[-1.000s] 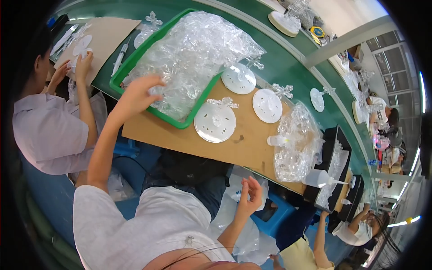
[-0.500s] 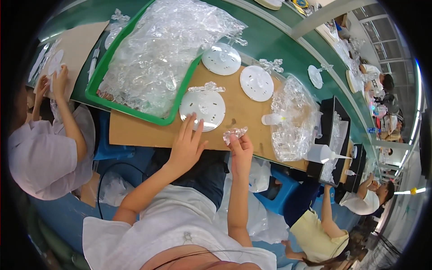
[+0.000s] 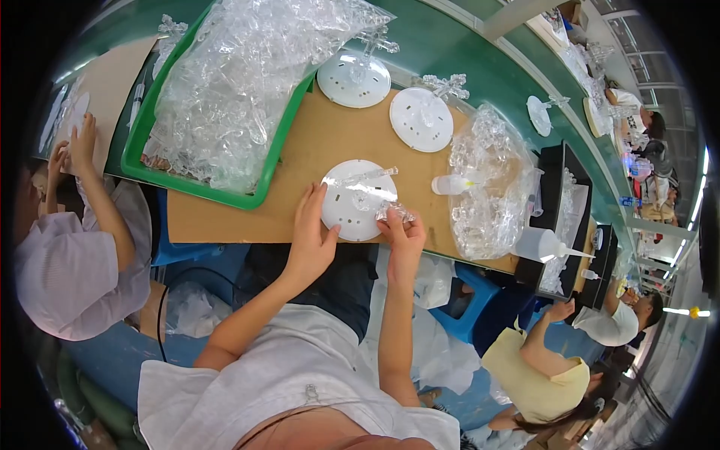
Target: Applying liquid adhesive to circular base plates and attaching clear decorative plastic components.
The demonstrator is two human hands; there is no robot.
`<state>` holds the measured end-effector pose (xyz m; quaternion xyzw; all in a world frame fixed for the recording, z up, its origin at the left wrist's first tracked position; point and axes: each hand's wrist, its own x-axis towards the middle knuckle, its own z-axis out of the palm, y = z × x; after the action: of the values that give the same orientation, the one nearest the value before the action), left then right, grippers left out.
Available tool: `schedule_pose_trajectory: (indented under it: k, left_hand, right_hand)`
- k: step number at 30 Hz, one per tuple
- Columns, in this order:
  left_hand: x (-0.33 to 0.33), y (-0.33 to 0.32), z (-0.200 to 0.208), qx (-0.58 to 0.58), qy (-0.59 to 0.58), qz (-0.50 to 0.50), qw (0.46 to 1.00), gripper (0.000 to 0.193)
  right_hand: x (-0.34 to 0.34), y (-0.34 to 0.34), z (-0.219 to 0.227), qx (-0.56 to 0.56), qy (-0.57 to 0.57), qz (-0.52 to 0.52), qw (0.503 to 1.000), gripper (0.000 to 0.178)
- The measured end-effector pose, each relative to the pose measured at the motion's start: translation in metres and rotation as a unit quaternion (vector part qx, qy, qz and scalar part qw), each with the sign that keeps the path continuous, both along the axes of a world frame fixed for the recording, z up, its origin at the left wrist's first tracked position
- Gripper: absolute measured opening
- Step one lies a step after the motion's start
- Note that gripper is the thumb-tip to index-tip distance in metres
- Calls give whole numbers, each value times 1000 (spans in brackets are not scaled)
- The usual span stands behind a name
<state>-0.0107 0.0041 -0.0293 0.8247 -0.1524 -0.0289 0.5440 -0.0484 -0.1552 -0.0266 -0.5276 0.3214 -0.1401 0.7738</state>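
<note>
A round white plate [image 3: 346, 217] with small slots lies on the brown board in front of me, a clear plastic stem piece [image 3: 364, 178] standing on it. My left hand [image 3: 311, 238] holds the plate's left side, fingers along the edge and thumb at its near rim. At the right rim, my right hand [image 3: 405, 244] pinches a small clear plastic piece [image 3: 397, 214] between thumb and fingers. The fingers partly cover this piece, and whether it touches the plate I cannot tell.
A green tray [image 3: 262, 184] piled with bagged clear parts stands left. Two similar plates [image 3: 352, 91] sit behind. To the right are a bag of clear parts [image 3: 487, 217], a small bottle [image 3: 448, 185], a larger spouted bottle [image 3: 538, 245] and a black bin [image 3: 551, 176]. Co-workers sit on both sides.
The plate has come nearer and to the right and has turned, its clear stem now slanting. My left hand has shifted to its left edge. My right hand has brought the clear piece to its right rim.
</note>
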Motion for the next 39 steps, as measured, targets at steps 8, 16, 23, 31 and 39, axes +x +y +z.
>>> schedule_pose_trajectory:
  k: [8,16,23,31,39]
  left_hand:
    - [6,-6,1,-443,434,-20,784,38]
    - [-17,-15,35,-474,349,-27,808,41]
    - [-26,-15,36,-449,291,-51,843,43]
    - [-29,-16,38,-405,256,-40,877,37]
    - [-22,-9,48,-237,114,-61,963,34]
  right_hand:
    - [-5,1,6,-23,-14,-27,999,22]
    - [2,47,55,-112,-45,-42,992,25]
    - [-1,49,59,-126,-33,-45,991,26]
    - [1,58,69,-187,-36,-89,978,23]
    - [-2,48,77,-235,-7,-34,971,22]
